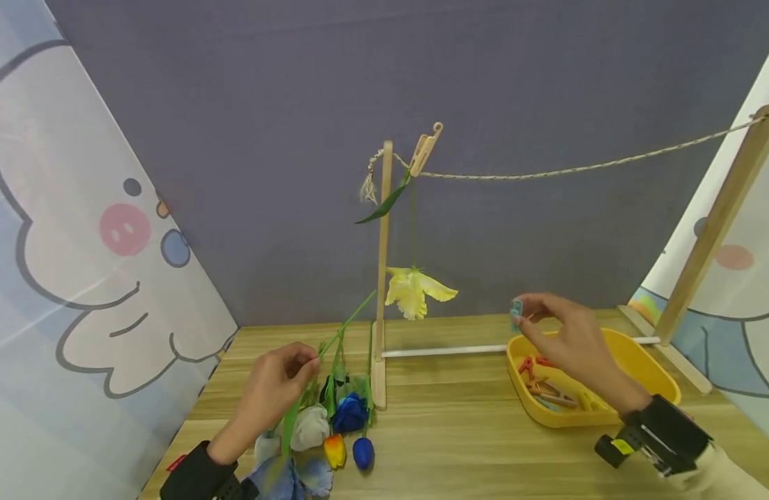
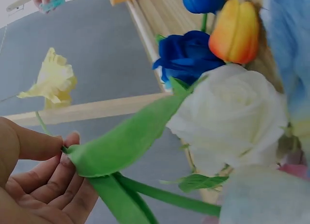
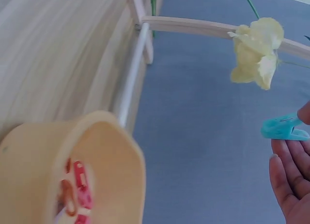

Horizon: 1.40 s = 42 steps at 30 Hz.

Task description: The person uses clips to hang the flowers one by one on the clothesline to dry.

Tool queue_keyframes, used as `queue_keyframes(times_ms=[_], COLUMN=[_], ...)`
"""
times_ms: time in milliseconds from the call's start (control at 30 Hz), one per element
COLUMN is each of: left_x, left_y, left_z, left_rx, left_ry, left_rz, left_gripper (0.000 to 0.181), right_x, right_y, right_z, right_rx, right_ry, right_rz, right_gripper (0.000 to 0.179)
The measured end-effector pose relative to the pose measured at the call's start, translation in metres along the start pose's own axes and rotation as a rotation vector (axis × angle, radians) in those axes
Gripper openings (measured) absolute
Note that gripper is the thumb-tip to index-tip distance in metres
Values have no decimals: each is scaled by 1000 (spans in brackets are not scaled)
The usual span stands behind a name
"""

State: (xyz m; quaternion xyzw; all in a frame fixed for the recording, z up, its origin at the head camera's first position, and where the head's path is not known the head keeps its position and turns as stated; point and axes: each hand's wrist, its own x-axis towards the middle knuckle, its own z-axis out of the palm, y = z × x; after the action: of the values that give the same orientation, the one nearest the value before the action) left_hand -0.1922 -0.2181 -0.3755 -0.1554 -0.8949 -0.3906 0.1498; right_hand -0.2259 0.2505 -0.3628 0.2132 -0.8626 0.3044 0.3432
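My left hand (image 1: 273, 385) pinches the green stem (image 1: 351, 323) of an artificial flower between thumb and fingers. A broad green leaf (image 2: 128, 136) hangs just past the fingertips; which bloom belongs to this stem I cannot tell. Beneath that hand lie a white rose (image 2: 230, 115), a blue rose (image 1: 350, 412), an orange-yellow tulip (image 1: 335, 451), a blue tulip (image 1: 362, 453) and a pale blue flower (image 1: 278, 478). Over the yellow basket (image 1: 662, 378), my right hand (image 1: 568, 340) pinches a turquoise clothespin (image 3: 280, 128).
A rope (image 1: 547, 173) spans two wooden posts, the left post (image 1: 384, 243) near the middle. From it a beige clothespin (image 1: 424, 149) holds a yellow flower (image 1: 415, 292) upside down. Several clothespins (image 1: 549, 392) lie in the basket. A white bar (image 1: 447, 351) joins the posts low down.
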Motion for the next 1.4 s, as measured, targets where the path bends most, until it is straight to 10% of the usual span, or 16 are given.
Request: queue_keyframes(times_ms=[700, 1067, 1400], left_x=[30, 62, 91], left_y=[72, 96, 115], left_z=[21, 48, 77], left_rx=[-179, -270, -414], left_ry=[-49, -25, 41], left_rz=[124, 245, 318], left_gripper=[7, 9, 12], right_x=[83, 140, 174], right_y=[-46, -81, -114], right_z=[-16, -23, -41], right_rx=[515, 606, 648], right_ry=[146, 309, 300], right_rz=[-81, -110, -42], right_gripper=[28, 19, 21])
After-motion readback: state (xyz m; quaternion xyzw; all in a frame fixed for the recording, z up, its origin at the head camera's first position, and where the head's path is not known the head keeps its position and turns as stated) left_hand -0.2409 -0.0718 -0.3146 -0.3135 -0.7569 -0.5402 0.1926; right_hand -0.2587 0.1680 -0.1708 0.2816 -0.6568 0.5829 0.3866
